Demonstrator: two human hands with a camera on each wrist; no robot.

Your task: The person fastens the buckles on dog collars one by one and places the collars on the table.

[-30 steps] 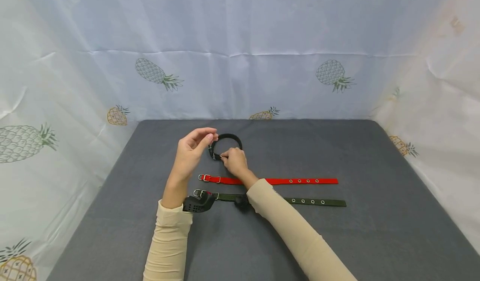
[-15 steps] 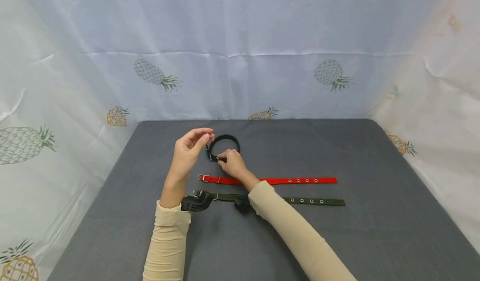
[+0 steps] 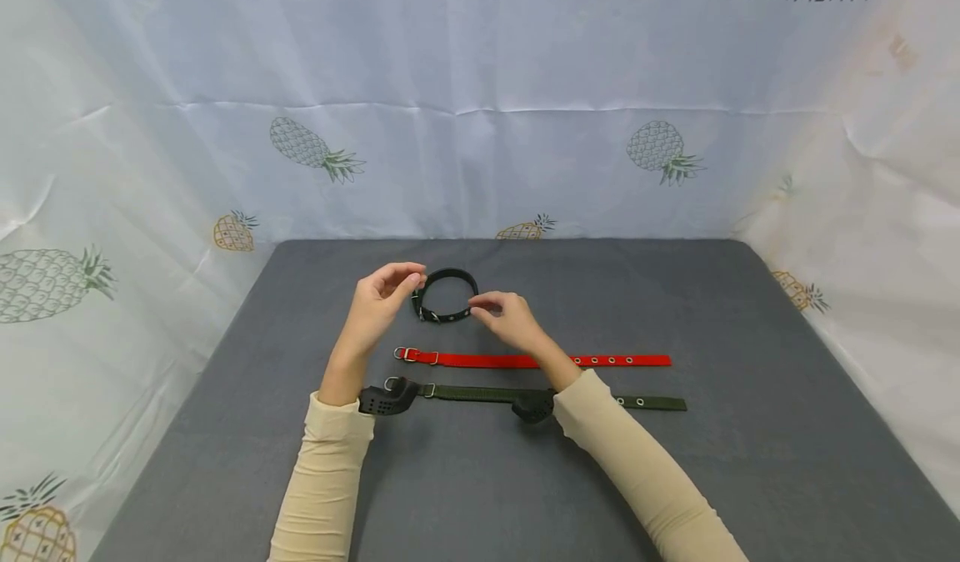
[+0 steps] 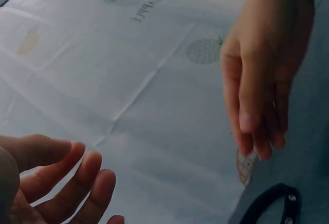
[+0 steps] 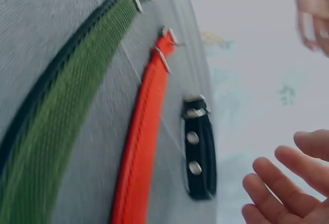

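A black collar (image 3: 467, 277) with metal eyelets lies buckled into a ring near the back of the table. My left hand (image 3: 377, 305) hovers at its left side, fingers loosely bent, holding nothing. At the ring's right edge is my right hand (image 3: 512, 322), thumb and fingers apart in the right wrist view, with nothing between them. A red collar (image 3: 480, 361) lies straight across the table in front of the ring. Nearer still, a green collar (image 3: 468, 393) lies flat and parallel to it, partly hidden by the black wrist devices. Both flat collars have a buckle at the left end and eyelets toward the right.
The dark grey table (image 3: 750, 462) spreads around the collars. White cloth (image 3: 487, 170) printed with pineapples hangs behind the table and along its sides. A black wrist device (image 3: 390, 397) sits under the left wrist, another (image 3: 532, 406) under the right.
My right hand has let go of the black collar's buckle area and moved right, uncovering the eyelets at the ring's front. The left hand has stayed almost in place.
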